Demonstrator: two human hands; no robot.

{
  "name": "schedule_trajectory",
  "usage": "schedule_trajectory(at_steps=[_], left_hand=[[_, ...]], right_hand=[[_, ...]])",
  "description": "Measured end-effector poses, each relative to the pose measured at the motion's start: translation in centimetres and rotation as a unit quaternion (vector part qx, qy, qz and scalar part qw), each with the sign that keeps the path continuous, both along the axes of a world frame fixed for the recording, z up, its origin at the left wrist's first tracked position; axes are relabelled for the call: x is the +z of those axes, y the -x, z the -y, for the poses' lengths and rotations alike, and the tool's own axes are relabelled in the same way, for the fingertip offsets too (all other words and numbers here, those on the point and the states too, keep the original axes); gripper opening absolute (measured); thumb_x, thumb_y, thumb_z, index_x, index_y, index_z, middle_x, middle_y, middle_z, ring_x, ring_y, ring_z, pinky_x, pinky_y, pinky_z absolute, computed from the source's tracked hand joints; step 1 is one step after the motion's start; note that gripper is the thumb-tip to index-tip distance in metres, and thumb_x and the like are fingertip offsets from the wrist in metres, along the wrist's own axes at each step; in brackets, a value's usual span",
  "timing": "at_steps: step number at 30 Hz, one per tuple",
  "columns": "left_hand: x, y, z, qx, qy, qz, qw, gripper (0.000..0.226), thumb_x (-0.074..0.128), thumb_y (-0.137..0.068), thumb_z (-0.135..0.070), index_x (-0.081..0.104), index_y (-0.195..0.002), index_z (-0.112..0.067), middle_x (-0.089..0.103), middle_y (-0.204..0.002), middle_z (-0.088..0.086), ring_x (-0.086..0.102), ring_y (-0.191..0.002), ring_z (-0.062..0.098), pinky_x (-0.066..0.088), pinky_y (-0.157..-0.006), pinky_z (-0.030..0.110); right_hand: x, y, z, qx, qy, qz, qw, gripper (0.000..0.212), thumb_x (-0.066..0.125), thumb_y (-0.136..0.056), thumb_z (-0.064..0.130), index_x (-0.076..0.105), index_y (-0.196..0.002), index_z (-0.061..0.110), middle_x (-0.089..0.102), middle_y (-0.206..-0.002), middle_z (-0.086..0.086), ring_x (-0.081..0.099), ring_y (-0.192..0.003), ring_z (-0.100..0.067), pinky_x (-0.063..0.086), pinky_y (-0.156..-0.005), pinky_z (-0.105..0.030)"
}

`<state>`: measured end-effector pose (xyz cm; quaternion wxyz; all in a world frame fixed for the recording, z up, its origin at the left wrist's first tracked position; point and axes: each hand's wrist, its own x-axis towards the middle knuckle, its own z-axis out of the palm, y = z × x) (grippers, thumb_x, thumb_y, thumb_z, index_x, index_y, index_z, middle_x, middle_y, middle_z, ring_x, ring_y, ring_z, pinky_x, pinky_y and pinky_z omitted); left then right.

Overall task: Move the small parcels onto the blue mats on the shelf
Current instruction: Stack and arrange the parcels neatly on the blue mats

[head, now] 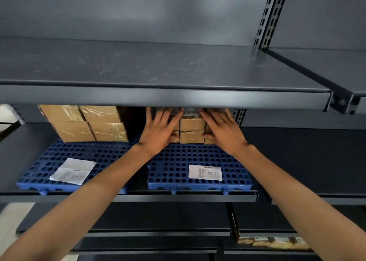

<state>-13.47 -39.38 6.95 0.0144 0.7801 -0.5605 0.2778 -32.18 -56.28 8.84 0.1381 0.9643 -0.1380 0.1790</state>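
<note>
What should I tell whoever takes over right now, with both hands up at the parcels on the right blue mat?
Left hand: open, flat against the left side of the small parcel stack; no closed grip.
Right hand: open, flat against the stack's right side.
That stack sits at the back of the right blue mat, with its top hidden under the upper shelf.
Left blue mat already holds four larger parcels at its back.
Each mat has a paper slip lying near its front.
Left: more packets show on a lower shelf; whether they are part of the job is unclear.
</note>
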Motion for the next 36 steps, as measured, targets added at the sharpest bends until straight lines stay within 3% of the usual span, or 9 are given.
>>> schedule_trajectory(at_steps=[10, 14, 18, 20, 23, 26, 29, 32, 36], left_hand=[[0.7, 0.0, 1.0, -0.067, 0.01, 0.009, 0.998, 0.092, 0.072, -0.078, -0.053, 0.029, -0.151, -0.019, 0.05, -0.141, 0.011, 0.044, -0.13, 0.032, 0.033, -0.105, 0.059], [1.0, 0.0, 0.6, -0.078, 0.025, 0.008, 0.997, 0.087, 0.068, -0.081, -0.054, 0.03, -0.152, -0.019, 0.045, -0.145, 0.011, 0.039, -0.136, 0.032, 0.031, -0.106, 0.056], [1.4, -0.5, -1.7, -0.128, 0.118, -0.03, 0.984, 0.072, 0.061, -0.088, -0.055, 0.04, -0.146, -0.018, 0.045, -0.146, 0.01, 0.034, -0.141, 0.03, 0.027, -0.112, 0.054], [1.4, -1.6, -3.9, -0.148, 0.168, -0.046, 0.973, 0.064, 0.061, -0.09, -0.053, 0.048, -0.141, -0.017, 0.048, -0.144, 0.008, 0.038, -0.139, 0.029, 0.028, -0.113, 0.052], [1.6, -4.2, -8.3, -0.156, 0.213, -0.053, 0.963, 0.05, 0.062, -0.093, -0.047, 0.057, -0.13, -0.015, 0.055, -0.133, 0.009, 0.048, -0.129, 0.03, 0.037, -0.107, 0.048], [2.4, -7.6, -13.7, -0.119, 0.265, -0.017, 0.957, 0.037, 0.068, -0.091, -0.04, 0.065, -0.115, -0.012, 0.061, -0.114, 0.011, 0.057, -0.109, 0.034, 0.044, -0.092, 0.047], [3.2, -11.8, -18.7, -0.047, 0.27, 0.013, 0.962, 0.042, 0.066, -0.09, -0.044, 0.06, -0.116, -0.011, 0.06, -0.112, 0.015, 0.055, -0.109, 0.038, 0.042, -0.091, 0.049], [3.6, -15.5, -22.1, 0.037, 0.243, 0.016, 0.969, 0.063, 0.064, -0.087, -0.05, 0.048, -0.128, -0.006, 0.054, -0.125, 0.021, 0.045, -0.121, 0.039, 0.035, -0.103, 0.053], [4.3, -18.2, -22.9, 0.096, 0.156, -0.019, 0.983, 0.071, 0.079, -0.071, -0.049, 0.045, -0.12, -0.011, 0.063, -0.115, 0.022, 0.056, -0.111, 0.042, 0.044, -0.094, 0.056]], right_hand=[[0.4, -0.3, -0.1, -0.013, -0.01, -0.036, 0.999, 0.089, 0.075, -0.08, 0.036, 0.027, -0.152, 0.014, 0.04, -0.149, -0.014, 0.038, -0.136, -0.034, 0.03, -0.113, -0.05], [0.7, -0.3, -0.4, -0.007, -0.001, -0.028, 1.0, 0.089, 0.072, -0.081, 0.039, 0.026, -0.152, 0.014, 0.038, -0.149, -0.015, 0.03, -0.14, -0.034, 0.028, -0.113, -0.054], [1.4, -1.5, -3.0, 0.036, -0.019, 0.014, 0.999, 0.09, 0.067, -0.082, 0.052, 0.024, -0.152, 0.015, 0.036, -0.15, -0.015, 0.026, -0.143, -0.034, 0.025, -0.115, -0.056], [1.9, -3.0, -5.4, 0.074, -0.034, 0.044, 0.996, 0.089, 0.064, -0.082, 0.054, 0.023, -0.152, 0.016, 0.036, -0.152, -0.013, 0.027, -0.142, -0.034, 0.019, -0.115, -0.05], [3.1, -6.4, -9.6, 0.11, -0.06, 0.066, 0.99, 0.085, 0.061, -0.083, 0.055, 0.025, -0.151, 0.019, 0.038, -0.151, -0.012, 0.035, -0.138, -0.033, 0.029, -0.112, -0.047], [4.4, -10.4, -13.8, 0.123, -0.103, 0.084, 0.983, 0.078, 0.065, -0.084, 0.052, 0.035, -0.146, 0.016, 0.05, -0.143, -0.012, 0.048, -0.128, -0.035, 0.044, -0.1, -0.048], [5.5, -14.4, -17.2, 0.105, -0.102, 0.065, 0.987, 0.07, 0.06, -0.087, 0.055, 0.043, -0.14, 0.012, 0.054, -0.139, -0.014, 0.05, -0.124, -0.036, 0.047, -0.098, -0.048], [5.9, -17.9, -19.5, 0.069, -0.08, 0.029, 0.994, 0.065, 0.058, -0.087, 0.058, 0.049, -0.131, 0.01, 0.056, -0.134, -0.015, 0.053, -0.12, -0.037, 0.047, -0.097, -0.049], [5.2, -20.9, -20.7, 0.043, -0.142, -0.012, 0.989, 0.065, 0.063, -0.087, 0.052, 0.043, -0.134, 0.012, 0.051, -0.138, -0.011, 0.05, -0.123, -0.034, 0.046, -0.1, -0.046]])
